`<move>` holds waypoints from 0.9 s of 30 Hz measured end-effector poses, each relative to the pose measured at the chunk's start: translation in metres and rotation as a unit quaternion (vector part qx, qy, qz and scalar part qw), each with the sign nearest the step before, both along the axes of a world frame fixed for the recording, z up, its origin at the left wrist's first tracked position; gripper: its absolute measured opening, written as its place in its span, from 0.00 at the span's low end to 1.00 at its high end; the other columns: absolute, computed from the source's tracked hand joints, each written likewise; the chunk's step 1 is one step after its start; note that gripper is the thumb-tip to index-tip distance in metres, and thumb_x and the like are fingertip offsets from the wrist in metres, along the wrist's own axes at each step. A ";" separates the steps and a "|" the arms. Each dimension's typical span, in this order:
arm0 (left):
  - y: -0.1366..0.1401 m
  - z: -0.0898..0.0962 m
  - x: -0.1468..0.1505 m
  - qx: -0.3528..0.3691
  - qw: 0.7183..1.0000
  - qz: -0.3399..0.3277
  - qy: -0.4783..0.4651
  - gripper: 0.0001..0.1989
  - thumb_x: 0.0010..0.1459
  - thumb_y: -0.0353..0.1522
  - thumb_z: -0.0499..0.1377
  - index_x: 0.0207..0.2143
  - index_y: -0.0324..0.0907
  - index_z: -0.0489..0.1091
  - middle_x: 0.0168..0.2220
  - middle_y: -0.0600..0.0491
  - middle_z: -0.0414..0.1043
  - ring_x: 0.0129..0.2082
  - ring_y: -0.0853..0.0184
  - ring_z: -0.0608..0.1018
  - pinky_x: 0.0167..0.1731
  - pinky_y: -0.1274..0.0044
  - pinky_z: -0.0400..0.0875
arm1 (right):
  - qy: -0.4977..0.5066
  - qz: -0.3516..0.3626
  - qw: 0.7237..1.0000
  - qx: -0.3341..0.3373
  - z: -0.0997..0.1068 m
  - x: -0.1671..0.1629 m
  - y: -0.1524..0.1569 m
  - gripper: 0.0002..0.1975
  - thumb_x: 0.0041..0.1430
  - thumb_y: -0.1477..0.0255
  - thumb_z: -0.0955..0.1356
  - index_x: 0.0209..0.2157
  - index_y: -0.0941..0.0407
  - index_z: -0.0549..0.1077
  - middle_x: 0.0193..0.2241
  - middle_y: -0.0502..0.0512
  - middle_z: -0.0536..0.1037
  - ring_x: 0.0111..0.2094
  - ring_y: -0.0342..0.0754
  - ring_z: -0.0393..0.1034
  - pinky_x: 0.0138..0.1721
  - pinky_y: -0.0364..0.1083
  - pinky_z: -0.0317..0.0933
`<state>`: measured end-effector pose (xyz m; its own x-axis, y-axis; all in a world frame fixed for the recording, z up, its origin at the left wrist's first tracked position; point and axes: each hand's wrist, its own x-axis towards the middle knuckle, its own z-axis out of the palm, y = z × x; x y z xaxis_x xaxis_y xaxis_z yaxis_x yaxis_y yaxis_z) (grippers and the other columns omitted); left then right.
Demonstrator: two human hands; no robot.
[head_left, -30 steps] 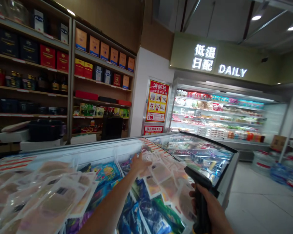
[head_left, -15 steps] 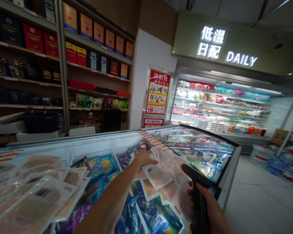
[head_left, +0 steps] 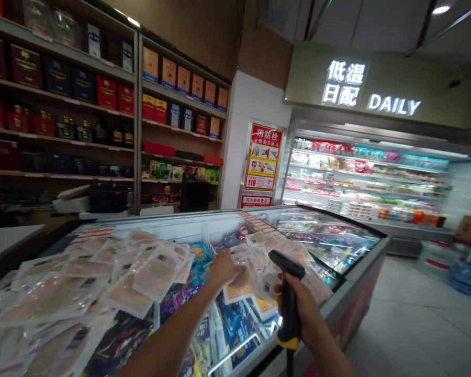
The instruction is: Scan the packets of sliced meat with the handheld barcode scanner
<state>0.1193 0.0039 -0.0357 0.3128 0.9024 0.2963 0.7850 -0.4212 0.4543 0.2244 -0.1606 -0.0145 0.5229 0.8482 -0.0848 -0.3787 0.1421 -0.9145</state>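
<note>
My right hand (head_left: 304, 309) is wrapped round the handle of a black barcode scanner (head_left: 291, 327) with yellow trim. The scanner's head is over the right-hand pile of clear flat packets (head_left: 265, 243), which have pale food inside and small barcode labels. My left hand (head_left: 224, 269) is closed on the left edge of a flat packet (head_left: 239, 290) in that pile, thumb on top; its other fingers are partly hidden. On the left, a larger heap of similar flat packets (head_left: 157, 272) lies over colourful bags (head_left: 202, 254) in the chest freezer.
The chest freezer's rim (head_left: 357, 269) runs along the right, with a glass lid (head_left: 325, 225) at the far end. Shelves of boxes (head_left: 180, 125) stand behind on the left. A lit fridge display (head_left: 361, 178) is at the back right. Water bottles (head_left: 441, 262) stand on the floor.
The view has swung left, showing more of the left heap. My left hand has drawn nearer with the packet, and the scanner has moved left, closer to it.
</note>
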 end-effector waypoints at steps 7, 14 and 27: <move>-0.027 -0.012 -0.025 -0.023 0.999 -0.013 0.046 0.44 0.23 0.42 0.63 0.47 0.36 0.56 0.42 0.42 0.65 0.45 0.52 0.64 0.39 0.67 0.58 | -0.024 0.031 0.999 0.001 -0.002 -0.032 -0.006 0.17 0.42 0.61 0.65 0.30 0.59 0.64 0.18 0.48 0.69 0.14 0.39 0.60 0.12 0.39 0.55; -0.011 -0.008 -0.036 -0.051 0.969 -0.016 -0.243 0.42 0.32 0.24 0.60 0.52 0.38 0.48 0.42 0.48 0.66 0.40 0.65 0.69 0.37 0.79 0.62 | -0.018 0.062 0.998 0.014 0.008 -0.046 -0.022 0.16 0.43 0.61 0.65 0.30 0.59 0.64 0.18 0.49 0.69 0.13 0.38 0.60 0.12 0.39 0.55; -0.010 0.002 -0.053 -0.014 0.958 0.018 -0.285 0.39 0.39 0.25 0.55 0.55 0.41 0.42 0.27 0.58 0.67 0.26 0.72 0.71 0.28 0.82 0.62 | -0.010 0.101 0.995 0.018 0.024 -0.080 -0.019 0.16 0.43 0.59 0.64 0.27 0.59 0.62 0.15 0.47 0.68 0.11 0.38 0.58 0.11 0.39 0.53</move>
